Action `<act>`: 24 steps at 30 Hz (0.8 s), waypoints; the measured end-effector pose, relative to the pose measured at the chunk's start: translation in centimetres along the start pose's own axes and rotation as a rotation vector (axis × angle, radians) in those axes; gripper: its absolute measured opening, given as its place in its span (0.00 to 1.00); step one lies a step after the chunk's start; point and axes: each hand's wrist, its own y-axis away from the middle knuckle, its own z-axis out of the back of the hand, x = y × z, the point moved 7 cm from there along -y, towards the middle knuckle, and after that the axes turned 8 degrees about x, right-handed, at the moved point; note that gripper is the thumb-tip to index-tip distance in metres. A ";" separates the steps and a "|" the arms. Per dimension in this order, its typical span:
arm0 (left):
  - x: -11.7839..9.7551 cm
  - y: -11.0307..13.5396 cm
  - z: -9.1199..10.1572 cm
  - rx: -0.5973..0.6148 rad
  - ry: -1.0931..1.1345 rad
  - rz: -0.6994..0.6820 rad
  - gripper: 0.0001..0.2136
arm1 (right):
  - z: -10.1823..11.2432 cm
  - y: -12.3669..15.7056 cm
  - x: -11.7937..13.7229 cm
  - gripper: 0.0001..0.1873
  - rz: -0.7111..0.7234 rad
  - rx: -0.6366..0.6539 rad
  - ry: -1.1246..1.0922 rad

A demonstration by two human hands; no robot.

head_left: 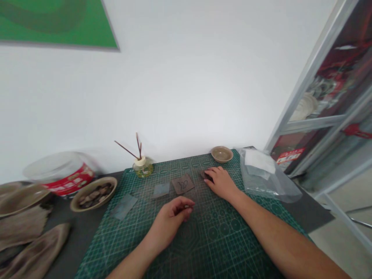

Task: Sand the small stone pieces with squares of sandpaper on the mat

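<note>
square brown piece (182, 183), no clear long axis, lies just beyond the left hand (170, 219), the nearer, pinching a small bit (186, 206); rightward, the right hand (222, 184) touches a dark piece (202, 174), grip unclear.

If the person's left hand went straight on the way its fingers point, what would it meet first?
Likely the right hand or bare right forearm, across a stretch of green gridded cutting mat; heights above it are unclear.
</note>
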 end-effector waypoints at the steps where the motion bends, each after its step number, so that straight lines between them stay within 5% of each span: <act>1: 0.3 -0.1 0.2 0.004 -0.008 -0.002 0.07 | 0.1 -0.1 0.0 0.18 0.007 -0.009 -0.012; 11: -0.2 0.3 1.1 -0.056 0.133 -0.091 0.11 | 4.0 1.2 0.0 0.18 -0.147 -0.262 -0.334; 14: -0.4 0.8 2.1 -0.150 0.097 -0.111 0.10 | 3.7 2.5 3.5 0.12 -0.001 -0.218 -0.642; 19: -0.2 1.2 2.4 -0.138 0.115 -0.086 0.08 | 1.0 5.0 11.6 0.07 0.367 -0.033 -0.346; 24: -0.6 1.4 1.5 -0.089 0.077 -0.071 0.09 | 0.8 5.0 11.6 0.07 0.335 -0.096 -0.531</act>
